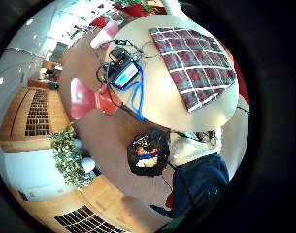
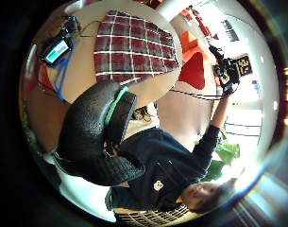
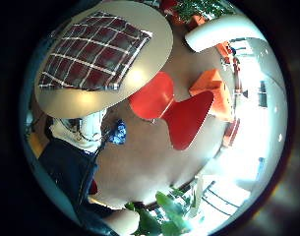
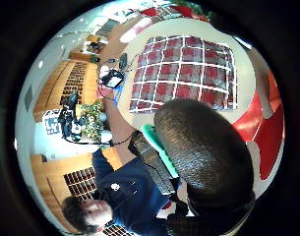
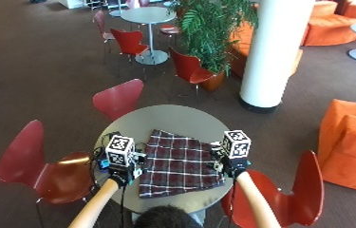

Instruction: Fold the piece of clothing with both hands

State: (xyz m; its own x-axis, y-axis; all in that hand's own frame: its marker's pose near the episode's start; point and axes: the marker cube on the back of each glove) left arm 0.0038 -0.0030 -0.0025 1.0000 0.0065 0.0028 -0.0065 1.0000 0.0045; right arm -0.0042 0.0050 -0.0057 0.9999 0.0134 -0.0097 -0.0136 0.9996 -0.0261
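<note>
I'm at a round grey table point(image 5: 165, 116) — its top bare along the far rim and at the near edge. Flat on it, across the middle, lies the plaid piece of clothing point(image 5: 177, 164), dark red and grey with thin white lines, spread out with its wider edge toward me and a narrower edge pointing away. Its near hem sits just short of the table's near rim. Beside the cloth, on my left, a small device with a lit screen point(image 1: 124, 75) lies on the tabletop, and a blue cable point(image 1: 137, 94) loops from it — part on the table, part hanging over the edge. Thin dark wires point(image 1: 138, 48) trail by the device.
</note>
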